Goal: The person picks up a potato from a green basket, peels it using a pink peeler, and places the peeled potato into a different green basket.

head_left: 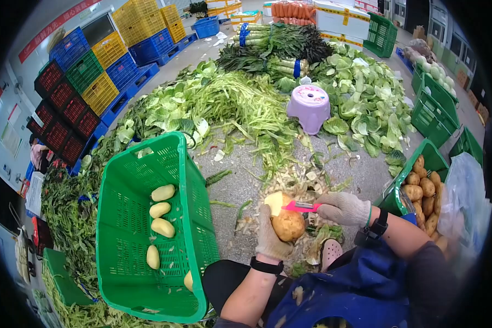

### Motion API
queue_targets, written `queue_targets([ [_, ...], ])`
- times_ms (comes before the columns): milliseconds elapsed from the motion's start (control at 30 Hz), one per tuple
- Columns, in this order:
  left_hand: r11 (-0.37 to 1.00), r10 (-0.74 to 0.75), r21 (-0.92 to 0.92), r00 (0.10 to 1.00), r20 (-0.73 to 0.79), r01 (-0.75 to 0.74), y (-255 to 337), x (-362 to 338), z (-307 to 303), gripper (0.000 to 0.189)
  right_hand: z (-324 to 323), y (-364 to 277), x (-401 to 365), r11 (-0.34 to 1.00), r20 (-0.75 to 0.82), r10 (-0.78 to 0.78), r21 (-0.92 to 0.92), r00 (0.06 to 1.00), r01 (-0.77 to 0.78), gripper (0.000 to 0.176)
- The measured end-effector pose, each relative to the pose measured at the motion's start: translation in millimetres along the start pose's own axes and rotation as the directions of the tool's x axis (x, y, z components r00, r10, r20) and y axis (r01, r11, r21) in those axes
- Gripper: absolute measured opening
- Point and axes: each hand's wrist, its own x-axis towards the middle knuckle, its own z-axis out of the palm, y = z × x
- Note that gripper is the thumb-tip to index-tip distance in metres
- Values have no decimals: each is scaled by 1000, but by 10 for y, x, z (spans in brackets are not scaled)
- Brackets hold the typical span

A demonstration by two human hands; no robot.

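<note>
The person's left hand [271, 240], in a pale knitted glove, is clamped on a large, rounded brown potato [288, 226], its palm and fingers along the left and lower side; the potato is held up above the floor, between the person's knees and a purple plastic stool [309, 106], with its upper end bare and pale yellow and its lower part in brown skin; the right hand [344, 209], gloved alike, is closed around the handle of a bright pink peeler [303, 206], whose head lies at the potato's upper part, near where bare flesh meets skin

Beneath the potato, pale curled peelings [290, 183] are strewn over the grey speckled floor [229, 180]; to the left stands a large green perforated plastic crate [198, 218], tilted in the view, with five pale yellow peeled potatoes [163, 228] inside, the nearest partly hidden by the crate wall; to the right, a second green plastic crate [391, 194] holds brown unpeeled potatoes [414, 191], with a clear plastic bag [464, 191] beside them; beyond the stool and around it lie heaps of loose green cabbage leaves [366, 87], with blue-banded bundles of long green stalks [268, 35] behind
</note>
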Motion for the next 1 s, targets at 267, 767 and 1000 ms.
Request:
queue_targets([
  [267, 997, -52, 51, 998, -43, 54, -65, -2, -53, 61, 165, 290, 57, 870, -134, -461, -264, 877, 417, 27],
  [767, 992, -98, 78, 995, -5, 98, -134, -85, -56, 56, 169, 254, 35, 810, 64, -341, -486, 938, 328, 29],
  [1000, 990, -117, 83, 993, 16, 115, -156, -146, 61, 58, 208, 303, -48, 863, -185, -423, -380, 887, 333, 24],
])
